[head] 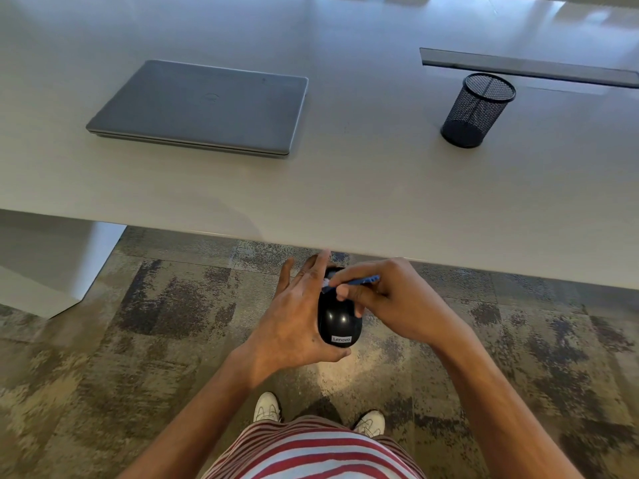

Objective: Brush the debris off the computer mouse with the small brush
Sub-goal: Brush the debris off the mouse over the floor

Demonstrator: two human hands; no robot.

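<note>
Even daylight from far right; glare on the far table [345, 188]; soft shadows; edges bowed; moving fingers slightly blurred.

"Lenovo" label on black mouse [339, 323], near end.

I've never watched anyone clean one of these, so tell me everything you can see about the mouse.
The mouse is glossy black plastic with a rounded shell and a small Lenovo label at its near end. It is held in the air in front of the table edge, above the carpet. The left hand cradles its side, while the small brush, pinched in the right hand, touches its front part.
</note>
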